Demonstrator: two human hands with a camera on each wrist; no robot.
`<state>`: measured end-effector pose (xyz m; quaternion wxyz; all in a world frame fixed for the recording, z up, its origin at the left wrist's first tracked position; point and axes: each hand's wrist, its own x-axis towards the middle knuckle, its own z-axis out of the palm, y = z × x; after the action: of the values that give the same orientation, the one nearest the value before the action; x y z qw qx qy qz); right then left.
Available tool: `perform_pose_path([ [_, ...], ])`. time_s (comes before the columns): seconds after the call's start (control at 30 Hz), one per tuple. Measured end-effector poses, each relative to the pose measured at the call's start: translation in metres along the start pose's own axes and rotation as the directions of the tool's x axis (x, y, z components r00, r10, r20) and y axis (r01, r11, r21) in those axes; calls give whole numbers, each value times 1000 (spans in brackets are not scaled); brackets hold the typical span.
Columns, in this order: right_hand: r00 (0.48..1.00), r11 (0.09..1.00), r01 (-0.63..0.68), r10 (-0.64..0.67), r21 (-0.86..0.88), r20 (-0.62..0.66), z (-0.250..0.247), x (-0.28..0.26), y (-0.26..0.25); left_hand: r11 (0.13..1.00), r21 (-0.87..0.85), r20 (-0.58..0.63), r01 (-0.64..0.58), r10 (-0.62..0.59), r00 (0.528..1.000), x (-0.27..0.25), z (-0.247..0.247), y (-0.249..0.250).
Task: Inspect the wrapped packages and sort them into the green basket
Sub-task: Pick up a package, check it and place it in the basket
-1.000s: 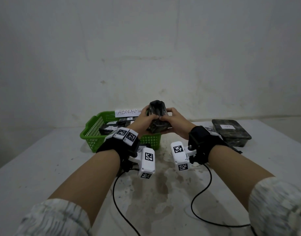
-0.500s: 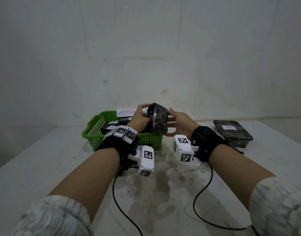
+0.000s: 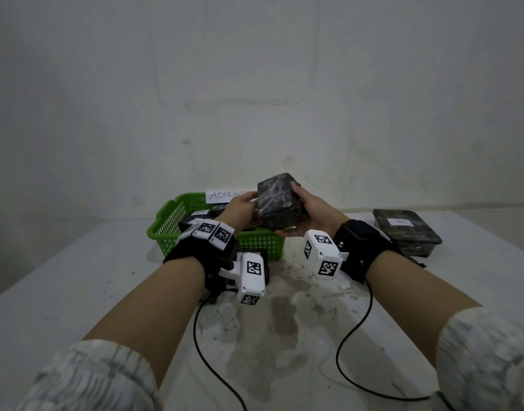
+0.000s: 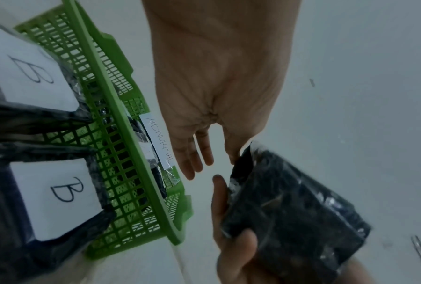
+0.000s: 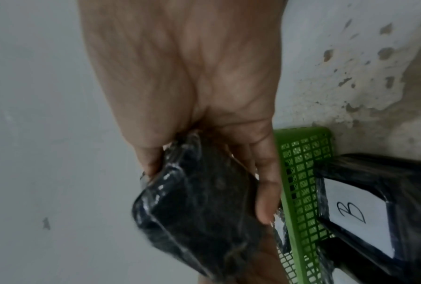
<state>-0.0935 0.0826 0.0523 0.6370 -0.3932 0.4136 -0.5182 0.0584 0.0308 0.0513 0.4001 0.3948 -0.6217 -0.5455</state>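
Observation:
A dark wrapped package (image 3: 280, 203) is held up above the right end of the green basket (image 3: 166, 229), its broad face turned toward me. My right hand (image 3: 306, 207) grips it from the right and underneath, thumb and fingers (image 5: 265, 201) curled round its edges. My left hand (image 3: 244, 204) is at its left side. In the left wrist view its fingers (image 4: 192, 159) lie straight and apart from the wrap, and only the thumb tip touches a corner of the package (image 4: 289, 211). Inside the basket (image 4: 122, 107) lie wrapped packages with white labels marked B (image 4: 56, 194).
A paper label reading ABNORMAL (image 3: 228, 194) is fixed to the basket's far rim. Another dark wrapped package with a white label (image 3: 406, 232) lies on the table at the right. Two black cables (image 3: 352, 351) trail from my wrists across the stained white tabletop.
The package has been turned from end-up to broad face toward me and lifted slightly to the right. My left hand has loosened from gripping it to a light touch.

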Motion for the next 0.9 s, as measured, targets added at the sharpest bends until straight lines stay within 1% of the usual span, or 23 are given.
perform_pose_path([
  [0.07,999,998,9,-12,-56,-48,0,1,0,997,-75,-37,11,-14,999,-1,0,5],
  [0.13,995,980,16,-34,-196,-93,2,2,3,995,-100,-47,9,-13,999,-3,4,9],
  [0.2,989,932,42,-91,-361,-119,6,3,7,998,-62,-27,0,-2,1000,-5,13,13],
  [0.23,984,908,60,-123,-414,-128,7,3,8,999,-34,-1,-4,4,1000,-5,17,15],
  [0.3,976,881,85,-167,-466,-138,9,5,8,1000,-21,54,-7,8,999,-5,23,16],
  [0.37,975,886,80,-166,-457,-151,8,7,8,999,-52,61,1,3,998,-5,28,16],
  [0.43,977,911,60,-137,-408,-163,6,7,8,998,-55,19,7,-6,1000,-3,30,15],
  [0.57,994,942,50,-81,-333,-80,0,4,7,999,-37,-29,-5,4,1000,5,29,13],
  [0.6,994,945,57,-85,-323,-72,0,3,6,1000,-31,-28,-7,6,1000,5,29,14],
  [0.7,985,945,95,-134,-313,-105,2,5,6,1000,-13,7,-13,14,1000,4,33,13],
  [0.77,985,953,93,-131,-289,-114,2,7,8,1000,-21,30,-8,9,999,4,33,11],
  [0.83,992,966,77,-99,-245,-80,0,7,9,999,-47,31,-7,8,999,4,31,11],
  [0.9,996,976,75,-85,-204,-38,-2,7,10,995,-97,2,-17,18,1000,3,29,13],
])
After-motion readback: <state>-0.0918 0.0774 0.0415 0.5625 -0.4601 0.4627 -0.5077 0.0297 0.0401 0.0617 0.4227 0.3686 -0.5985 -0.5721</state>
